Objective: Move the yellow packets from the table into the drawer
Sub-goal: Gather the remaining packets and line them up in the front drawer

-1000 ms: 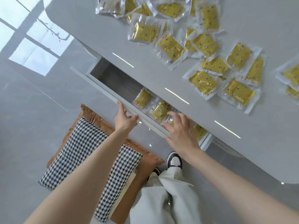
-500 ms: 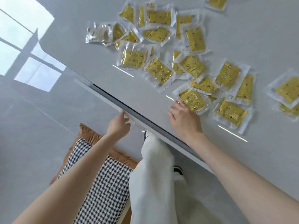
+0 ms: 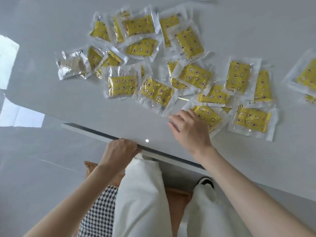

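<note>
Right grip (image 3: 189, 130) on yellow packet (image 3: 207, 117), left grip (image 3: 119, 151) on drawer (image 3: 85, 130).
I see the right one spread flat over it on the counter (image 3: 68, 103); the left curls round the drawer's front edge.

glossy clear-plastic packets (image 3: 156, 94), smooth glossy table (image 3: 51, 93) (mirror-like), woven cushion (image 3: 100, 214)

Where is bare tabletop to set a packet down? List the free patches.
Free: the table strip between the packets and the near edge, left of the right hand; the far-left corner beyond the pale packet; the near-edge stretch right of that hand. Crowded: the middle, where packets overlap.
</note>
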